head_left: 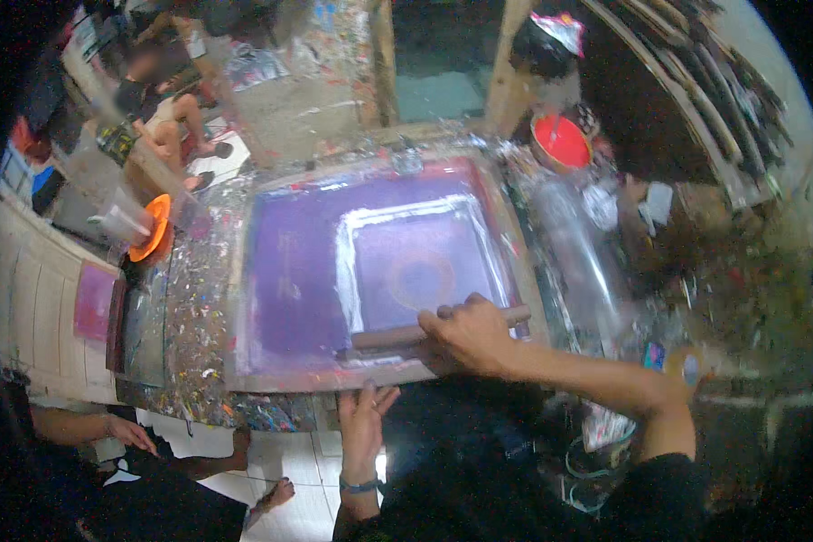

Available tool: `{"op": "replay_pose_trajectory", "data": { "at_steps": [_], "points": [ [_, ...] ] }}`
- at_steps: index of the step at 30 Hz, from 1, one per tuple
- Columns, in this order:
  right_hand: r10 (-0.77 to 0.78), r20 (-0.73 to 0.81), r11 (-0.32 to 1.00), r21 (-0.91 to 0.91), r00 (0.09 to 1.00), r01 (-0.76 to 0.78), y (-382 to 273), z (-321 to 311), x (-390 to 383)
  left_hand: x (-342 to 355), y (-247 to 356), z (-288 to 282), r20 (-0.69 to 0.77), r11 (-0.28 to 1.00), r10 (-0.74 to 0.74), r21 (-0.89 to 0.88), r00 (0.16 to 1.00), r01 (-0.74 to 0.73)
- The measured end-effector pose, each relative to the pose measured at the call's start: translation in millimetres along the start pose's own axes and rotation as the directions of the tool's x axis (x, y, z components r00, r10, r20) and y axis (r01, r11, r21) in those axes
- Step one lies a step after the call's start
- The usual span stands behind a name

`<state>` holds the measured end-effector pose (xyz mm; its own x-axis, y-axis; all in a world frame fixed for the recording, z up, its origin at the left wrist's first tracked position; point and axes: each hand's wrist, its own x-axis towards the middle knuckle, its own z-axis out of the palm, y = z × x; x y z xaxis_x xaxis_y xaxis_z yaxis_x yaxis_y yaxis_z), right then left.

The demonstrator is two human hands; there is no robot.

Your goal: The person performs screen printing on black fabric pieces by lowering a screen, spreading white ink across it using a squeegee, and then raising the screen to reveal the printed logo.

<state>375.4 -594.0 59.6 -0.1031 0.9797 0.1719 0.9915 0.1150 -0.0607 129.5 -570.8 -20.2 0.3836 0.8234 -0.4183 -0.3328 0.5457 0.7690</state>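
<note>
A screen-printing frame [238,298] with purple mesh lies on the paint-spattered table. White strips border a square on the mesh, and a faint ring shows inside it. Along the near side of that square lies a brown squeegee [384,339], slightly tilted, its right end higher in view. My right hand [474,334] is closed round the squeegee's bar, right of its middle. At the frame's near edge is my left hand [361,425], fingers up and apart, their tips at the rim; it wears a dark wristband.
A red bowl of paint [560,142] stands at the back right, beyond a roll of clear plastic [574,244]. An orange plate [156,228] sits at the left table edge. One person sits back left; another person's hand [132,434] is at lower left. Tape [685,364] lies right.
</note>
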Motion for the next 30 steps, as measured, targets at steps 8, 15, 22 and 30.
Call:
{"op": "replay_pose_trajectory", "data": {
  "at_steps": [8,15,22,30],
  "points": [
    [-0.028,0.044,0.999,0.027,0.999,0.027,157,49,190,8,16,-13,0.005,0.949,-0.157,0.276,0.988,0.15],
    [0.028,-0.18,0.974,-0.218,0.983,-0.068,24,68,26,10,10,-25,0.085,0.906,-0.243,0.377,0.966,0.194],
    [-0.03,0.286,0.991,0.135,0.958,-0.009,85,46,87,16,17,-25,0.102,0.877,-0.342,0.392,0.934,0.279],
    [0.088,-0.139,0.984,-0.14,0.986,-0.108,62,67,75,7,10,-23,0.043,0.874,-0.324,0.395,0.945,0.282]
  ]
}}
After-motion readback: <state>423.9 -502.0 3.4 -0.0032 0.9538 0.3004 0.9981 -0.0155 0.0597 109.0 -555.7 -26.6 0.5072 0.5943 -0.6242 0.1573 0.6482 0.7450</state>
